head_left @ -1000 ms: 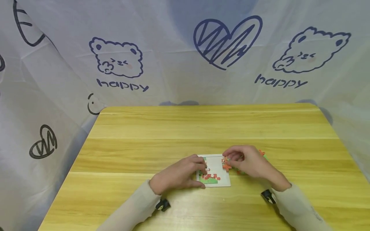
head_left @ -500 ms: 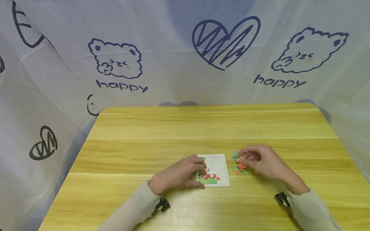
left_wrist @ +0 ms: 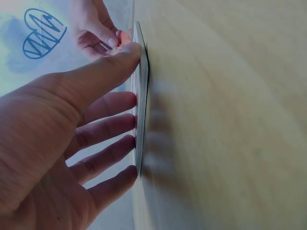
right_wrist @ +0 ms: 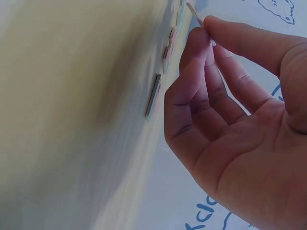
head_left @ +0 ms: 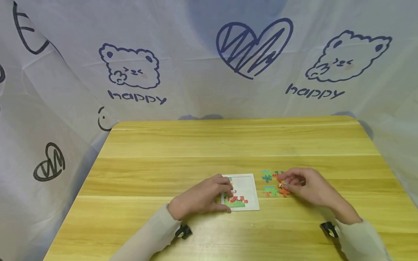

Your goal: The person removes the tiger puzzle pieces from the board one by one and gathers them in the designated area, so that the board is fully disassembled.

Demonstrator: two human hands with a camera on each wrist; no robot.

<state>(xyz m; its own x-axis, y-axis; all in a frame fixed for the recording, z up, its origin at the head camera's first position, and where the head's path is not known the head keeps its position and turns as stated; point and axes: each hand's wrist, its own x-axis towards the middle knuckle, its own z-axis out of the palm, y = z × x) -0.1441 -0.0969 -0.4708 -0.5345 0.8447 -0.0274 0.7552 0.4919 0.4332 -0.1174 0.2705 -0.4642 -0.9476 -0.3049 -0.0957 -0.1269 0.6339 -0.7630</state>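
A square white puzzle tray [head_left: 256,197] lies on the table, with joined red and green puzzle pieces [head_left: 236,203] along its left and near sides. My left hand [head_left: 207,197] rests on the tray's left part, covering some of those pieces. In the left wrist view, the thumb and fairly straight fingertips touch the tray [left_wrist: 143,91]. To the right of the tray, my right hand [head_left: 313,188] pinches an orange puzzle piece [head_left: 283,190] between thumb and index finger. The right wrist view shows this piece tilted on edge above the table.
Loose puzzle pieces lie right of the tray: a blue-green one [head_left: 266,175], a green and orange one [head_left: 270,191], and a red one [head_left: 277,174] partly behind the right hand. A white curtain [head_left: 192,87] with drawings hangs behind the wooden table [head_left: 183,145].
My right hand has moved right, from the tray's right edge to over the loose pieces, still pinching the orange piece. More loose pieces now show. The left hand has stayed in place.
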